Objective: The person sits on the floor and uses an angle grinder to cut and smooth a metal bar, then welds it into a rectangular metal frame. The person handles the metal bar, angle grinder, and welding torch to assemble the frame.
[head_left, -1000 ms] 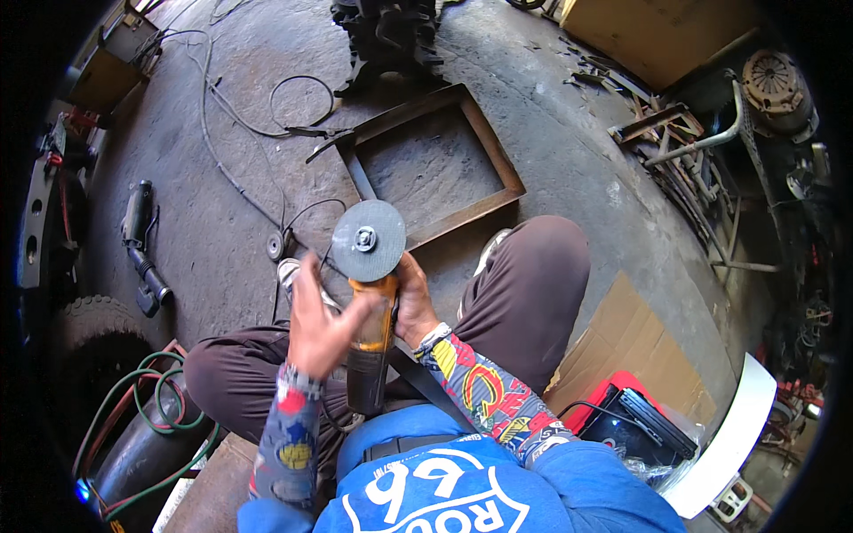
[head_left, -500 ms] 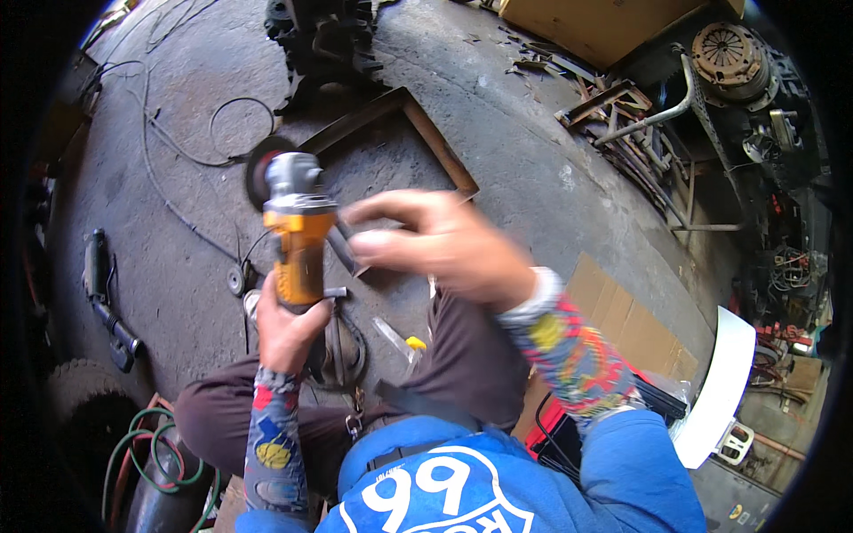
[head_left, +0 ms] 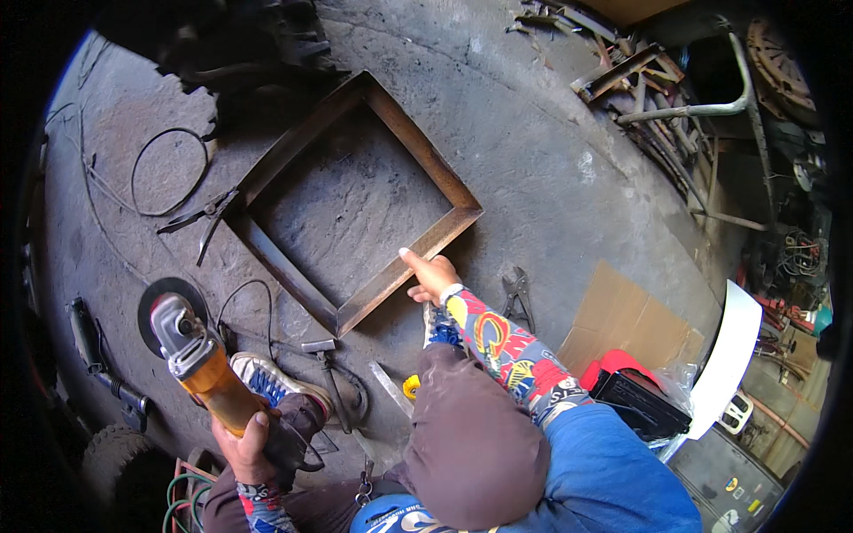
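Concrete floor point(head_left: 551, 151) bears rusty square frame point(head_left: 355, 200), scrap point(head_left: 657, 98).

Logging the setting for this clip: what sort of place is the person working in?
Most likely a metalworking or welding workshop, on a bare concrete floor. The left hand holds an angle grinder, the right hand touches a square steel frame lying on the floor, and scrap metal is piled nearby.

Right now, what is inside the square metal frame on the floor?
Inside the square metal frame only bare grey concrete floor shows. The right hand touches its near rail from outside. What lies under the rails themselves is covered.
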Demonstrator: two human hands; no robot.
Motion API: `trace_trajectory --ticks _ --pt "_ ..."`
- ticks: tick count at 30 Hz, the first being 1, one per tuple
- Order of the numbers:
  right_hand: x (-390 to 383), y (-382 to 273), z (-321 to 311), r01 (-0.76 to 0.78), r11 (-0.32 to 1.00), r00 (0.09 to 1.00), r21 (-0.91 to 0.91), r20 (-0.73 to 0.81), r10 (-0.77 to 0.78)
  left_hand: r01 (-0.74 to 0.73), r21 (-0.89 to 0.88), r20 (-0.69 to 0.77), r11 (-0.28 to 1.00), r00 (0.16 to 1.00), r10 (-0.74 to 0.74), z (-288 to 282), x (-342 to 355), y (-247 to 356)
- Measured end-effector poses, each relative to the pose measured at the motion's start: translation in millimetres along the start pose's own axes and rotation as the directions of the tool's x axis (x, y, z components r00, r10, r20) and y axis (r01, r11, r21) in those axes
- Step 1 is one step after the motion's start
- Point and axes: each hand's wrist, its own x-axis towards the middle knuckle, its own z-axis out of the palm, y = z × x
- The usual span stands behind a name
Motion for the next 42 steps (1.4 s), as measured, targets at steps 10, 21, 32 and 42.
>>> trace_trajectory --ticks 10,21,32,42 --pt "6.0 19.3 0.5 0.068 0.954 0.998 0.292 -0.020 -0.064 0.123 0.061 0.042 0.991 0.991 -0.125 39.0 7.6 -25.7" --pt "-60.6 -178.1 -130.0 0.907 0.340 0.269 -0.248 -0.279 -0.922 0.206 -0.064 0.205 0.977 0.960 -0.189 20.5 1.8 -26.6" --pt "92.0 -225.2 -119.2 0.618 -0.224 0.294 -0.753 0.487 -0.823 0.189 -0.021 0.120 0.982 0.975 -0.185 44.3 -5.7 -39.8" --pt "71.2 -219.9 -116.0 0.754 -0.092 0.305 -0.651 0.469 -0.829 0.196 -0.094 0.260 0.976 0.951 -0.166 83.8 9.7 -34.4"
